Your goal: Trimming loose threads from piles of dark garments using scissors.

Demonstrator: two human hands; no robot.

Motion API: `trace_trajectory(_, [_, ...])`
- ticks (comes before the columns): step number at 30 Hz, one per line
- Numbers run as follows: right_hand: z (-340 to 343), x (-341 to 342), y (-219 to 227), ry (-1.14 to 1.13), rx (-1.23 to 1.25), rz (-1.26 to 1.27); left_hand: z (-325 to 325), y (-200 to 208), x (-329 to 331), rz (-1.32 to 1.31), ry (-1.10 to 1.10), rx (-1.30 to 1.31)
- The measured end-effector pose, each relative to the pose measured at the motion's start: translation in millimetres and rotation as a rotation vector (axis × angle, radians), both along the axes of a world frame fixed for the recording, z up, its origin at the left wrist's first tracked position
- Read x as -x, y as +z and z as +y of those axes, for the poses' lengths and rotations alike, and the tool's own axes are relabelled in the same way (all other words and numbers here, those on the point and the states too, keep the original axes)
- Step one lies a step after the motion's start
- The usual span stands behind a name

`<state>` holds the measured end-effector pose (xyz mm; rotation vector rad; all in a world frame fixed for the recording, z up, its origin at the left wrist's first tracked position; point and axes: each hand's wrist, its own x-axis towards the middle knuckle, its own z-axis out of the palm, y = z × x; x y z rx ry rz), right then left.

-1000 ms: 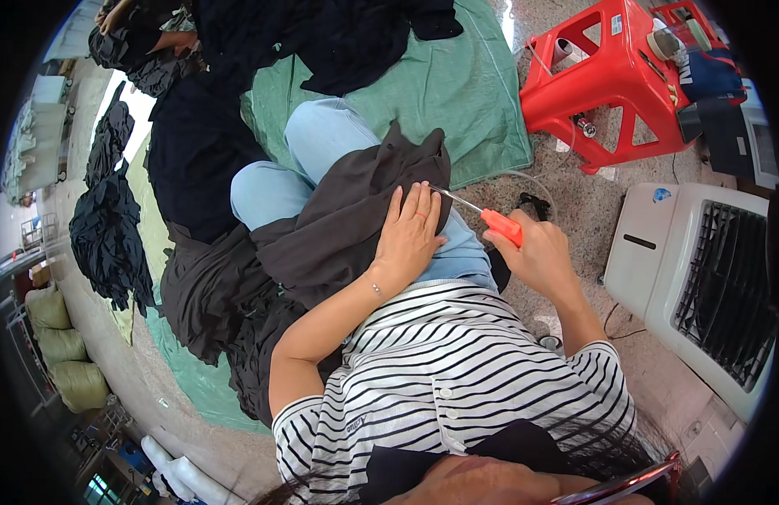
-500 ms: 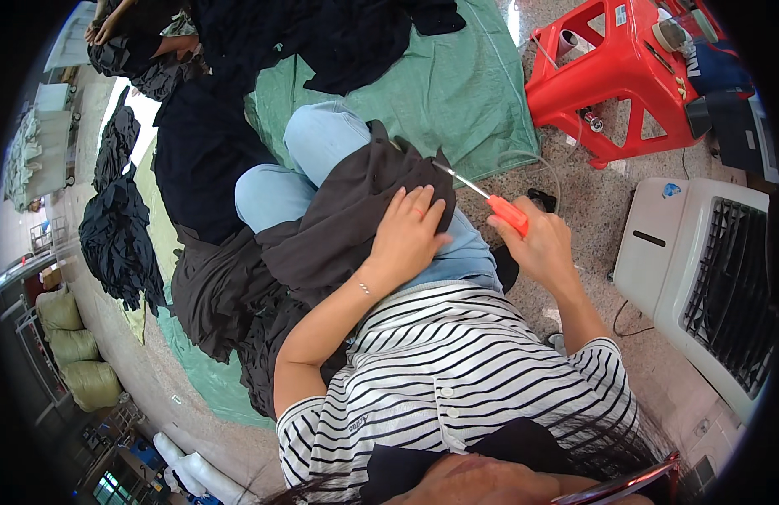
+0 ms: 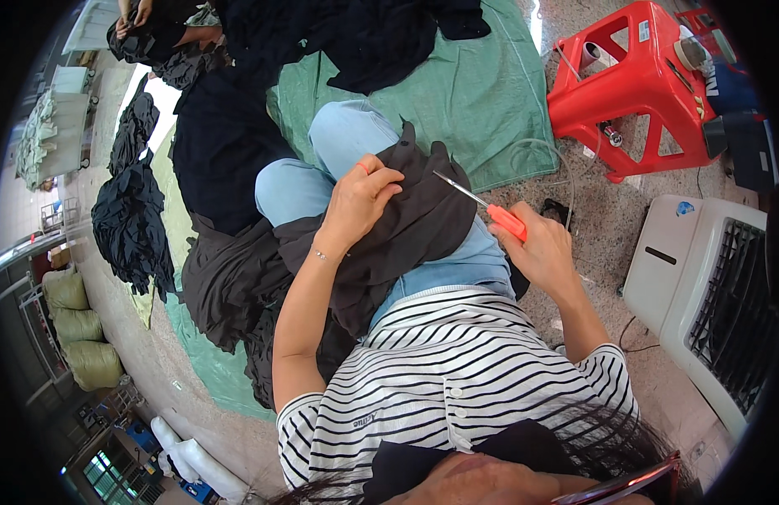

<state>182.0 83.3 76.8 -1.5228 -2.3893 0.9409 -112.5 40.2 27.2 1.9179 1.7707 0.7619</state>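
I sit on the floor with a dark grey garment (image 3: 410, 227) draped over my lap and blue jeans (image 3: 343, 139). My left hand (image 3: 360, 198) pinches a fold of the garment near my knee, fingers closed on the cloth. My right hand (image 3: 537, 248) grips small thread snips with an orange handle (image 3: 507, 221). Their thin metal tip (image 3: 453, 187) points left and lies just above the cloth, close to my left fingers.
A green sheet (image 3: 482, 93) covers the floor ahead, with piles of dark garments (image 3: 230, 126) on it and to the left. A red plastic stool (image 3: 638, 84) stands at the right, a white fan heater (image 3: 709, 290) beside me. Another person's hands (image 3: 133, 17) work at the top left.
My left hand has shifted up the garment toward my knee and now pinches a fold. The snips in my right hand followed, their tip staying close to the cloth.
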Motion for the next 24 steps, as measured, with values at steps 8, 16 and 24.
trace_trajectory(8, [0.4, 14.0, 6.2, 0.091, -0.019, 0.066, 4.0, -4.8, 2.2, -0.323, 0.199, 0.223])
trace_trajectory(16, [5.9, 26.8, 12.9, 0.147, -0.036, 0.016, 3.3, -8.0, 4.3, -0.344, 0.215, 0.161])
trace_trajectory(24, [0.5, 21.1, 3.6, 0.158, -0.074, -0.106, 1.7, -31.0, -10.4, -0.28, 0.199, 0.044])
